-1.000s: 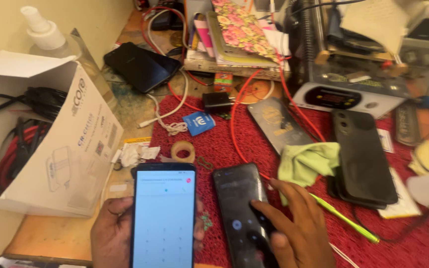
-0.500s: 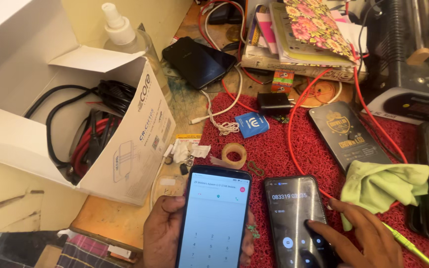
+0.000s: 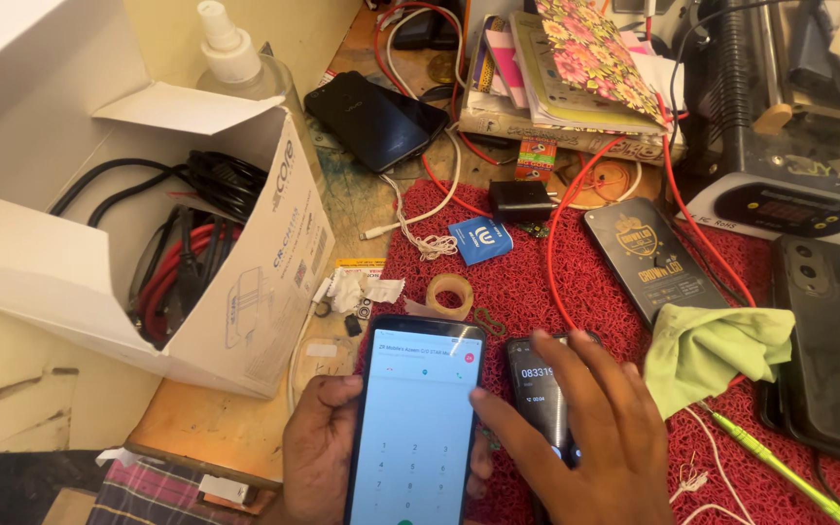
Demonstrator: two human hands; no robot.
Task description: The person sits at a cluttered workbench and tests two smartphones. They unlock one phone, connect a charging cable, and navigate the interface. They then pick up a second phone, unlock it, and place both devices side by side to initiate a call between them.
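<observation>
My left hand [image 3: 321, 457] grips a black smartphone [image 3: 414, 428] whose lit white screen shows a dial pad. It is held just above the near edge of the red mat [image 3: 537, 262]. A second black phone [image 3: 541, 394] lies flat on the mat to its right with its screen lit. My right hand [image 3: 585, 428] is spread over that second phone, fingers apart, covering its lower half; its index finger reaches toward the held phone's right edge.
An open white cardboard box [image 3: 245, 262] of black and red cables stands at the left. A tape roll [image 3: 450, 294], a green cloth [image 3: 717, 350], dark phones [image 3: 653, 255] [image 3: 833, 340], a green pen [image 3: 780, 467], red wires, a spray bottle [image 3: 235, 58] and stacked notebooks [image 3: 576, 78] crowd the bench.
The view has shifted left and closer. My right hand has lifted from tapping the flat phone's screen and now spreads over it, reaching toward the held phone. The held phone's screen shows a call.
</observation>
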